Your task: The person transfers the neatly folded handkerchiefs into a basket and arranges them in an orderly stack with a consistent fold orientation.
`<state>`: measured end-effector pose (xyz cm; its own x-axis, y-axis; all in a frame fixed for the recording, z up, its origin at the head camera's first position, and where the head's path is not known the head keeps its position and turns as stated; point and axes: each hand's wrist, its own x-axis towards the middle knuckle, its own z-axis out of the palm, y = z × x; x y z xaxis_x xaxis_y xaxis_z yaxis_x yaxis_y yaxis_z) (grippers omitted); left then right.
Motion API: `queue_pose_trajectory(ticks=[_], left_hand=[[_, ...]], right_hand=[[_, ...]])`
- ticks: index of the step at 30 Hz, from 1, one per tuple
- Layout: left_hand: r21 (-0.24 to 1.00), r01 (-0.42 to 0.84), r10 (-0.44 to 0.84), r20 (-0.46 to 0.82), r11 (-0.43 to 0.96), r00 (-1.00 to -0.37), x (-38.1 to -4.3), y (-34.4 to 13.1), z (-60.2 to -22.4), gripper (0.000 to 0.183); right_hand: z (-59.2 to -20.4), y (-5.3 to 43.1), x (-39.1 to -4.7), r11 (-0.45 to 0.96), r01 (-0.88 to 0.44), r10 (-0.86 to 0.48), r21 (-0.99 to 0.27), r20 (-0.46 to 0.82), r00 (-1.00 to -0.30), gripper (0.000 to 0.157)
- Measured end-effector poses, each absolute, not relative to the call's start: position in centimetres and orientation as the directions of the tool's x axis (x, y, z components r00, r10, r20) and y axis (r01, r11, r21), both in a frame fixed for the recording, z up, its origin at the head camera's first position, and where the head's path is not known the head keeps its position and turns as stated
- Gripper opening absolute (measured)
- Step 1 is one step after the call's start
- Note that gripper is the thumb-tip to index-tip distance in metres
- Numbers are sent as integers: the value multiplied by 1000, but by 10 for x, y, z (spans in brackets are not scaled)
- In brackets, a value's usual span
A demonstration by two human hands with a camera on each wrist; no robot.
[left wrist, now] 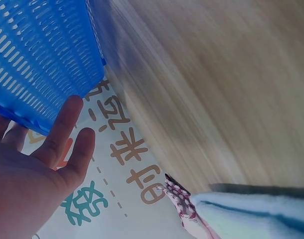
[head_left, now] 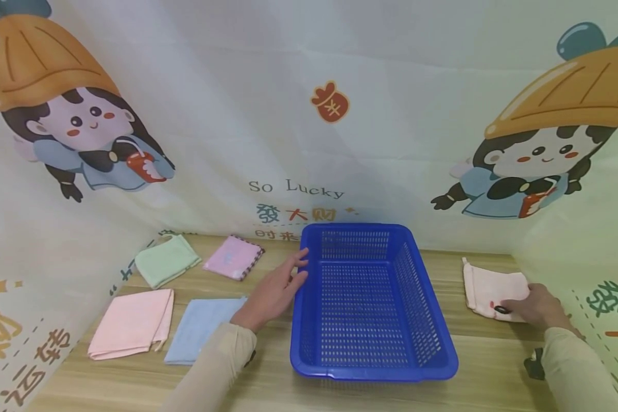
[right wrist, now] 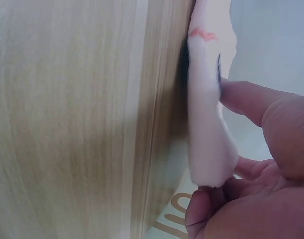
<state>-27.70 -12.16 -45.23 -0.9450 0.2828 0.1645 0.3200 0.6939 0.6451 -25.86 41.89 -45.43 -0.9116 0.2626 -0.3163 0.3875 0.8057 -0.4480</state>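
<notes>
A blue plastic basket point(head_left: 363, 309) with slotted walls stands in the middle of the table. At its left rim is my left hand point(head_left: 274, 289), fingers apart and loosely extended; in the left wrist view its fingertips point(left wrist: 72, 107) overlap the basket's edge. On the right, my right hand point(head_left: 541, 309) holds the near right corner of a folded pale pink towel point(head_left: 486, 286) with small red and black marks. The right wrist view shows the thumb on the towel's point(right wrist: 206, 109) upper face and the other fingers curled at its end, close to the table.
Left of the basket lie several folded towels: green point(head_left: 167, 260), purple with a checked edge point(head_left: 234, 257), pink point(head_left: 132, 324) and blue point(head_left: 201, 326). My left forearm passes over the blue one. A printed cloth point(head_left: 391, 114) hangs behind the table and along both sides.
</notes>
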Motion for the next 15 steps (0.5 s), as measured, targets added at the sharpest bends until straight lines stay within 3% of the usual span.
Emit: queue_pose_trajectory(ticks=[15], left_hand=[[650, 319, 281, 166, 690, -945, -276, -121, -453, 52]], right_hand=[[-454, 418, -259, 795, 372, 258, -478, -288, -922, 72]])
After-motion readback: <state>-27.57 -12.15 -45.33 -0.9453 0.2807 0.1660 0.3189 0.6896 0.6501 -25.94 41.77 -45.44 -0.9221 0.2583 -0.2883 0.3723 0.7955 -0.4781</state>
